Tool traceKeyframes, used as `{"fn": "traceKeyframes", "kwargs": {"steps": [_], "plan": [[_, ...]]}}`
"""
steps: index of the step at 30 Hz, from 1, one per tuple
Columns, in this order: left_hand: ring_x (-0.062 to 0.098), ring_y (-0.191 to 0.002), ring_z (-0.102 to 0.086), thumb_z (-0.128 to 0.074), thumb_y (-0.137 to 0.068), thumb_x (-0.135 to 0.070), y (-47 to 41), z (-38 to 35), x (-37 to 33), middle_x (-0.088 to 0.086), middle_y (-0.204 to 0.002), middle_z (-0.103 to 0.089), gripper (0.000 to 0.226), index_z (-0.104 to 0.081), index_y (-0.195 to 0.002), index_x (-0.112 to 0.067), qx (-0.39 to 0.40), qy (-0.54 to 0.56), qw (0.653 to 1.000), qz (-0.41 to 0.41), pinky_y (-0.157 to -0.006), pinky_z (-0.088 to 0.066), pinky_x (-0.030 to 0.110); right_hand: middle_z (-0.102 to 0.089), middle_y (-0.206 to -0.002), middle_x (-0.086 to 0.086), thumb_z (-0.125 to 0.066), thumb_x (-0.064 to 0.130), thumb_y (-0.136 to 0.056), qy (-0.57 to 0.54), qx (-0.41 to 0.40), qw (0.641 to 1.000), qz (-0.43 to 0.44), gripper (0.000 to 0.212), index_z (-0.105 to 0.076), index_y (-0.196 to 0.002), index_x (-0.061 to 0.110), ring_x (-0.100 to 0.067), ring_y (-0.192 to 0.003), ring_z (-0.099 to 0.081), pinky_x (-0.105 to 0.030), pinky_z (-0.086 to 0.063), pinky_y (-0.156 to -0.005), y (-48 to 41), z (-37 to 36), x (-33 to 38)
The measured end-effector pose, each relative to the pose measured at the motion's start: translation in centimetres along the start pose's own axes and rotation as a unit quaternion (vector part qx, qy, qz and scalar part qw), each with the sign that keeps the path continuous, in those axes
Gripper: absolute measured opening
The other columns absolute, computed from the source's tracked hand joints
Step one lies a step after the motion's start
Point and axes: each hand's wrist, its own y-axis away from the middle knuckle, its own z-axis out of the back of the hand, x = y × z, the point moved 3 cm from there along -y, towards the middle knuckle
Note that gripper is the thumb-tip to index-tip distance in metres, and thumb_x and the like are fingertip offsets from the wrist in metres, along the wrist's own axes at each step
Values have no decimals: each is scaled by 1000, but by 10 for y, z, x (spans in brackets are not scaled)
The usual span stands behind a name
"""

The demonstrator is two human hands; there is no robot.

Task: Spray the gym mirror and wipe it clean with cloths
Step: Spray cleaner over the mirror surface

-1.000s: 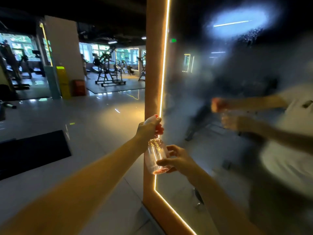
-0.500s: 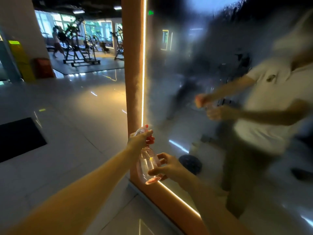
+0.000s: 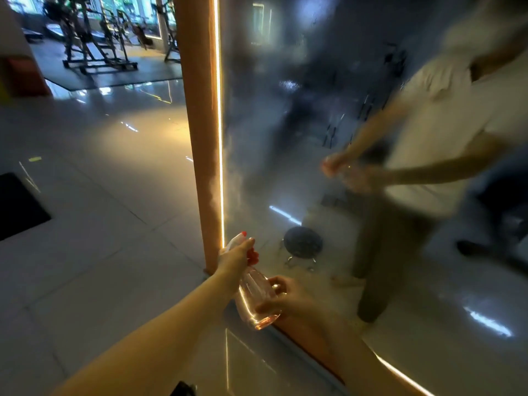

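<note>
Lying far left on the tiled floor (image 3: 100,224) is a black mat (image 3: 17,204). Right of it stands the orange frame (image 3: 200,138) with its lit strip. Near its foot the left grip (image 3: 237,258) is clamped round the head of the spray bottle (image 3: 254,305); the right grip (image 3: 288,298) curls round its clear body. The mirror (image 3: 285,138), further right, is fogged with mist.

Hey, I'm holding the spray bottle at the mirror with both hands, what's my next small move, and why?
Probably turn the nozzle slightly right and squeeze. The left hand grips the spray bottle by its trigger head, the right hand steadies its base, and the mist hangs along the wooden frame, while the mirror lower down looks clearer.
</note>
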Motion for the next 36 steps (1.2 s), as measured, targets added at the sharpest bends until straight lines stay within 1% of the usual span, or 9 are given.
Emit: {"fn": "traceKeyframes", "kwargs": {"steps": [3, 7, 13, 18, 22, 26, 28, 32, 36], "plan": [[26, -86, -75, -76, -95, -18, 1, 9, 19, 18, -101, -73, 49, -56, -141, -14, 20, 11, 999, 26, -91, -62, 43, -68, -117, -8, -94, 14, -69, -30, -14, 999, -9, 64, -62, -123, 16, -24, -104, -71, -43, -63, -85, 4, -4, -20], [28, -89, -76, -78, -93, -16, 5, 13, 43, 22, -108, -74, 49, -58, -137, -11, 19, 29, 998, 57, -83, -63, 38, -69, -112, -4, -93, 8, -69, -25, -27, 999, -14, 56, -63, -113, 23, -15, -96, -70, -29, -63, -75, 10, -9, -38], [26, -80, -72, -81, -91, -26, 11, 22, 84, 17, -94, -72, 47, -68, -133, -12, -26, -4, 997, 76, -61, -58, 32, -72, -111, 2, -97, 33, -54, 4, -27, 998, -57, 71, -66, -117, 27, -16, -100, -72, -41, -64, -81, 20, -15, -69], [20, -62, -63, -79, -92, -23, 18, 26, 107, 12, -75, -65, 37, -69, -125, -9, -45, -14, 994, 97, -61, -55, 33, -71, -111, 1, -94, 41, -44, -21, -35, 996, -81, 72, -65, -109, 32, -17, -101, -71, -46, -64, -82, 29, -22, -87], [30, -85, -71, -76, -94, -16, 23, 21, 113, 21, -96, -73, 24, -70, -114, -5, 8, 12, 994, 105, -73, -58, 37, -69, -110, 3, -93, 35, -44, -36, -58, 995, -79, 70, -64, -108, 32, -15, -101, -69, -44, -64, -80, 38, -19, -94], [32, -91, -74, -79, -92, -17, 26, 6, 117, 29, -108, -74, 37, -68, -123, -1, 35, 5, 994, 103, -77, -60, 39, -66, -115, 1, -91, 37, -41, -49, -79, 993, -78, 83, -63, -118, 26, -17, -105, -67, -43, -65, -77, 45, -9, -104], [32, -93, -75, -82, -90, -23, 25, -1, 125, 27, -108, -74, 48, -65, -132, -7, 32, -3, 994, 105, -74, -61, 38, -67, -115, 1, -92, 38, -41, -51, -80, 992, -79, 85, -64, -120, 25, -18, -106, -67, -42, -65, -76, 49, -2, -111], [33, -110, -69, -83, -89, -35, 32, -21, 137, 21, -131, -64, 51, -67, -136, -23, 18, -23, 995, 95, -74, -63, 36, -68, -118, -2, -95, 38, -41, -56, -81, 991, -92, 90, -64, -124, 24, -19, -107, -68, -46, -65, -77, 56, 12, -127], [32, -103, -68, -83, -87, -39, 48, -44, 151, 26, -137, -59, 52, -67, -136, -26, 5, -35, 995, 98, -81, -62, 39, -69, -118, -2, -96, 36, -41, -61, -78, 991, -92, 87, -65, -122, 25, -22, -107, -69, -46, -65, -77, 74, 32, -145]]}}
